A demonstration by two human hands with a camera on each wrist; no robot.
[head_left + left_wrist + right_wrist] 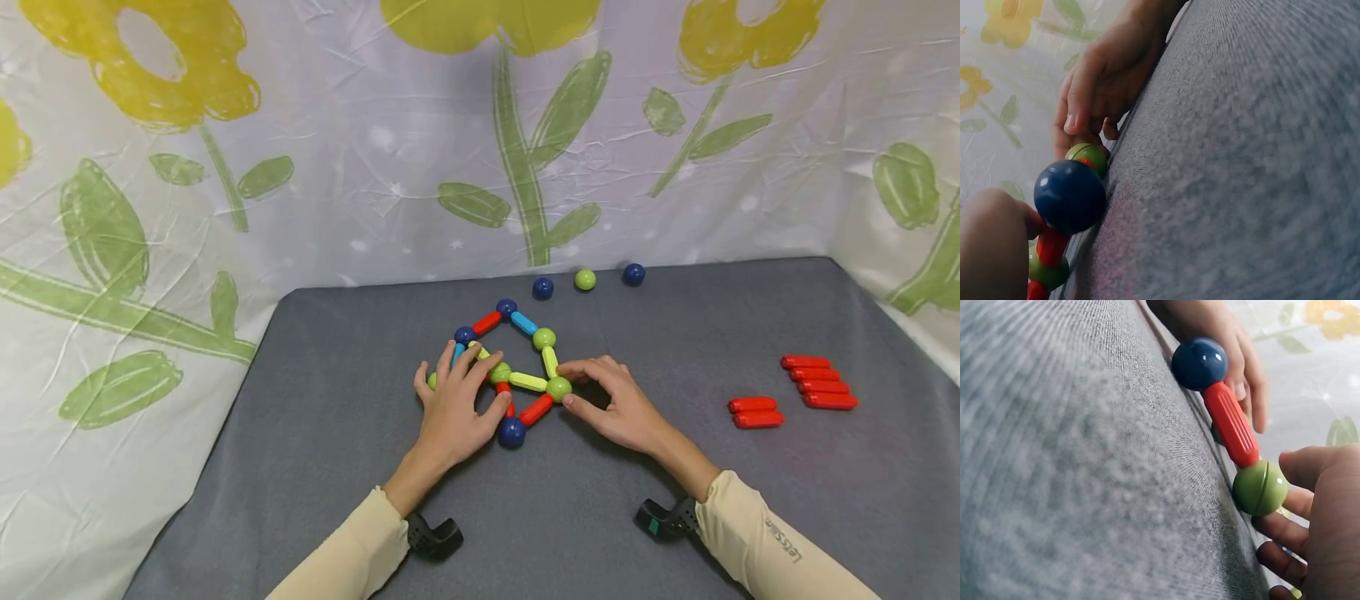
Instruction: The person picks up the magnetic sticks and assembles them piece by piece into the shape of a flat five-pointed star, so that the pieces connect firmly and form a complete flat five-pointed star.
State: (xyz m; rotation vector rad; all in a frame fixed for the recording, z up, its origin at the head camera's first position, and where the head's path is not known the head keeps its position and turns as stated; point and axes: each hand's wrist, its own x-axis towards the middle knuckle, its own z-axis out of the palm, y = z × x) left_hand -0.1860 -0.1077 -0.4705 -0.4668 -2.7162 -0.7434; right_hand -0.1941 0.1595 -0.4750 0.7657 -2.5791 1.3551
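Observation:
A flat frame of coloured rods and balls lies on the grey table. My left hand (453,417) spreads over its left part, fingers relaxed above the yellow-green rods and thumb beside a red rod. That hand partly hides a blue rod and a green ball (432,381). At the right corner, my right hand (618,404) holds a green ball (1260,489) between thumb and fingers. A red rod (1232,425) joins this ball to the near blue ball (512,432). A yellow-green rod (528,382) runs from it to the middle green ball (499,372).
Behind the frame are two loose blue balls, one at the left (543,288) and one at the right (633,274), with a green ball (585,280) between them. Red rods lie at the right in a pair (757,419) and a larger group (830,402). A flowered cloth (337,167) hangs behind.

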